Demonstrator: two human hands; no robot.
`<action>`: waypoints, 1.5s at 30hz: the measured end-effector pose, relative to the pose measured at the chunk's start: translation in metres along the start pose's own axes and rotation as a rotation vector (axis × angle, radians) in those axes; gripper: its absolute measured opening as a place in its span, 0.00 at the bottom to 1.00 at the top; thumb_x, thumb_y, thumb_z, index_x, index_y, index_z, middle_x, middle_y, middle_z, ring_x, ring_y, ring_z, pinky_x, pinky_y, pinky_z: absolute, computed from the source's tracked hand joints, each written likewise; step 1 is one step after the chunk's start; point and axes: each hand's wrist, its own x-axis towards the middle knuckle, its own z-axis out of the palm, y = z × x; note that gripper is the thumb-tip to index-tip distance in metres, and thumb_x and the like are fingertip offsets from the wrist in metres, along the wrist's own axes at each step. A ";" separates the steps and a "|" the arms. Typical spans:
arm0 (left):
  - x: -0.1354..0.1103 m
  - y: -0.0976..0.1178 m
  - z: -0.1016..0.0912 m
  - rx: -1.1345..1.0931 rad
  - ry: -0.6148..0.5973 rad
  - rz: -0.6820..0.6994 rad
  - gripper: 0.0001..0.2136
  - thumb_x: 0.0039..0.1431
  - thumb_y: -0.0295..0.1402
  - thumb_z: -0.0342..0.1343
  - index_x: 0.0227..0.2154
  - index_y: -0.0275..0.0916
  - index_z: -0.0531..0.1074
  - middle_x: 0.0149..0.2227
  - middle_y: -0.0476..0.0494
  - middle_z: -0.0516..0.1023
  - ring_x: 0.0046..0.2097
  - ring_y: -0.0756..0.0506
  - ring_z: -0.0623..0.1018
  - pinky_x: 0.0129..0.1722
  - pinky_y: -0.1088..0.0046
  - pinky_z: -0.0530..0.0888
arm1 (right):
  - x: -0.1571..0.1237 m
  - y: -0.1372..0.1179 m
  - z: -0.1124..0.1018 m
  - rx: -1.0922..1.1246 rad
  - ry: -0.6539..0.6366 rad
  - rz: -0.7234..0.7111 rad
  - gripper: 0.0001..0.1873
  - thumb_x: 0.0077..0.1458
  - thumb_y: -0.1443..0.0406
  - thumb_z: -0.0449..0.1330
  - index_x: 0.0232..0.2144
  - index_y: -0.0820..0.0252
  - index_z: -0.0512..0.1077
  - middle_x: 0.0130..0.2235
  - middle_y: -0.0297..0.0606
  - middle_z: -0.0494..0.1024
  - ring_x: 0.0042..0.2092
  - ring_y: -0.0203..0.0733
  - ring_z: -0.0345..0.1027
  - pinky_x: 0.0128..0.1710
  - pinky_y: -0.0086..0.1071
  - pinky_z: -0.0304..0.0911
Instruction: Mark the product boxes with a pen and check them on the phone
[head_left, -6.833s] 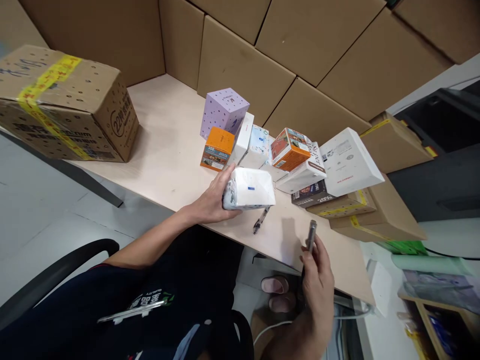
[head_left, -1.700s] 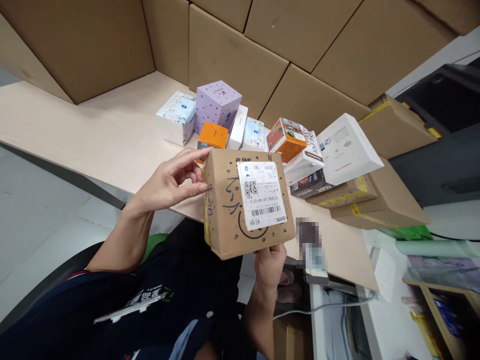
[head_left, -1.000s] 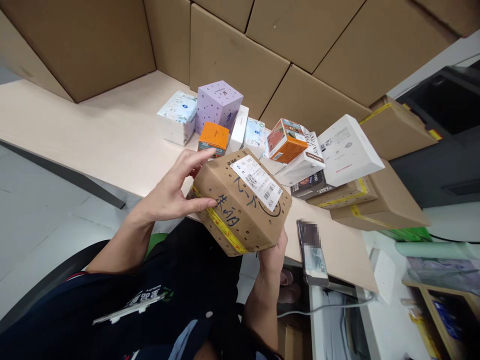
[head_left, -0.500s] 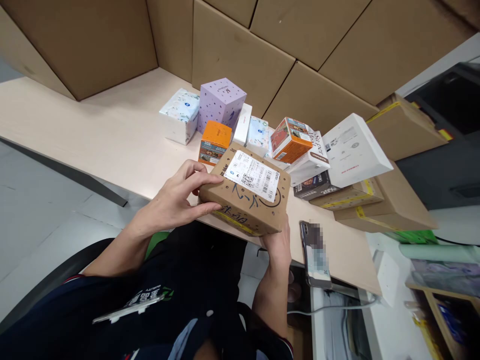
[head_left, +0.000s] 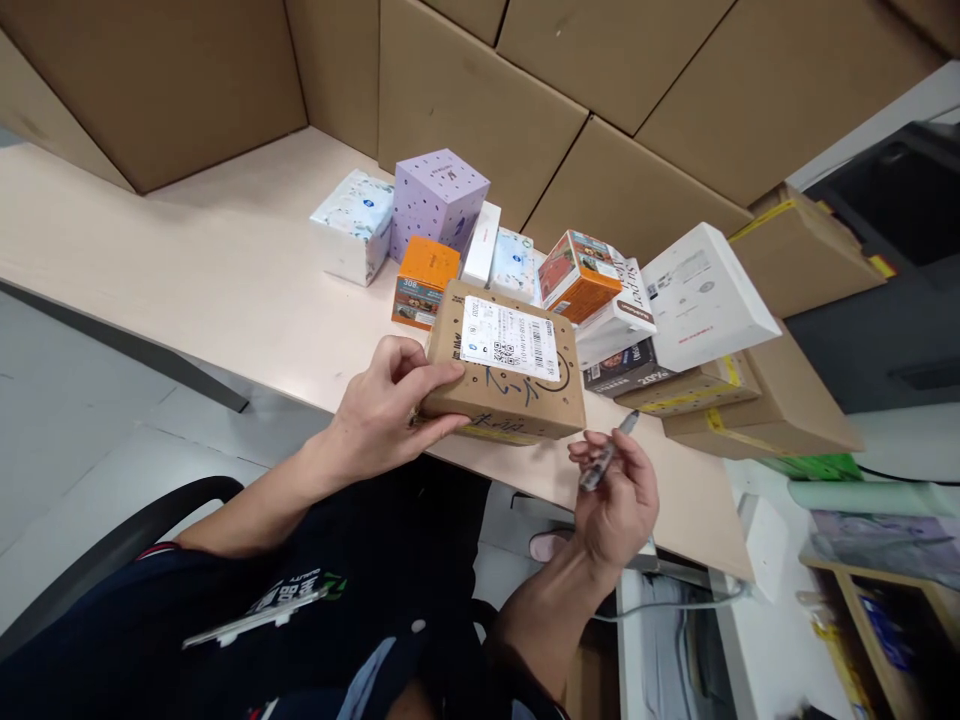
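Observation:
My left hand (head_left: 382, 410) grips the near left corner of a brown cardboard box (head_left: 450, 385), thumb and fingers closed on it. The box is tilted above the table edge. On its top is a white shipping label (head_left: 510, 337) with a QR code and barcode, and dark handwriting marks the top and front side. To the right of the box and apart from it, my right hand (head_left: 619, 505) is closed round a grey marker pen (head_left: 607, 455). Just beyond the box stands a small orange box (head_left: 427, 275).
Behind are a purple box (head_left: 439, 200), tissue packs (head_left: 356, 225) and an orange-and-red box (head_left: 581, 275). A white box (head_left: 705, 295) leans on taped cartons (head_left: 765, 410) at right. Large cartons (head_left: 480, 110) form a wall along the back of the table (head_left: 225, 290).
My right hand has let go of the box's right side and moved right, now showing a marker pen. The box has turned slightly in my left hand. The phone is no longer visible.

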 end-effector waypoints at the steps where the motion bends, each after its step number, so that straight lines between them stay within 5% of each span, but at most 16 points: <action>1: 0.000 0.002 0.002 0.036 0.029 0.018 0.23 0.61 0.39 0.68 0.57 0.45 0.70 0.45 0.43 0.65 0.43 0.44 0.72 0.34 0.69 0.78 | -0.002 -0.005 0.002 0.037 0.002 -0.052 0.15 0.52 0.64 0.66 0.44 0.53 0.75 0.37 0.34 0.85 0.34 0.41 0.79 0.41 0.42 0.74; 4: 0.003 0.010 0.008 0.132 0.139 0.084 0.21 0.58 0.38 0.70 0.53 0.46 0.72 0.48 0.40 0.69 0.48 0.40 0.72 0.43 0.60 0.79 | -0.007 -0.022 0.014 0.021 0.072 -0.243 0.18 0.52 0.61 0.70 0.42 0.52 0.69 0.30 0.26 0.83 0.29 0.39 0.77 0.37 0.41 0.75; 7: 0.004 0.019 0.015 0.106 0.205 0.140 0.20 0.57 0.35 0.70 0.51 0.50 0.73 0.48 0.42 0.74 0.51 0.37 0.73 0.49 0.53 0.78 | -0.013 -0.041 0.030 0.048 0.124 -0.337 0.10 0.63 0.56 0.63 0.39 0.51 0.66 0.20 0.19 0.74 0.18 0.36 0.67 0.25 0.34 0.68; 12: 0.002 0.027 0.031 -0.006 0.211 0.163 0.20 0.57 0.30 0.69 0.52 0.51 0.75 0.46 0.45 0.79 0.53 0.37 0.74 0.52 0.52 0.76 | -0.017 -0.060 0.054 -0.007 0.068 -0.372 0.16 0.71 0.54 0.49 0.40 0.55 0.71 0.22 0.28 0.79 0.22 0.40 0.74 0.30 0.39 0.71; 19: 0.000 0.025 0.043 0.040 0.235 0.135 0.17 0.59 0.28 0.68 0.49 0.52 0.77 0.43 0.46 0.79 0.51 0.39 0.74 0.50 0.54 0.76 | -0.004 -0.064 0.073 -0.034 -0.162 -0.445 0.06 0.62 0.63 0.66 0.39 0.54 0.72 0.30 0.27 0.79 0.28 0.34 0.75 0.33 0.32 0.69; 25: 0.001 0.026 0.045 0.070 0.239 0.126 0.17 0.59 0.28 0.67 0.48 0.54 0.76 0.42 0.47 0.78 0.51 0.40 0.73 0.50 0.55 0.76 | 0.001 -0.065 0.077 -0.137 -0.171 -0.447 0.11 0.68 0.57 0.57 0.35 0.55 0.73 0.28 0.28 0.75 0.26 0.34 0.71 0.27 0.31 0.66; 45: 0.005 0.028 0.043 0.070 0.261 0.152 0.13 0.59 0.26 0.67 0.44 0.48 0.76 0.41 0.45 0.77 0.49 0.40 0.73 0.48 0.56 0.77 | 0.001 -0.061 0.074 -0.333 -0.197 -0.532 0.12 0.69 0.58 0.56 0.35 0.55 0.73 0.29 0.29 0.74 0.27 0.33 0.69 0.29 0.31 0.65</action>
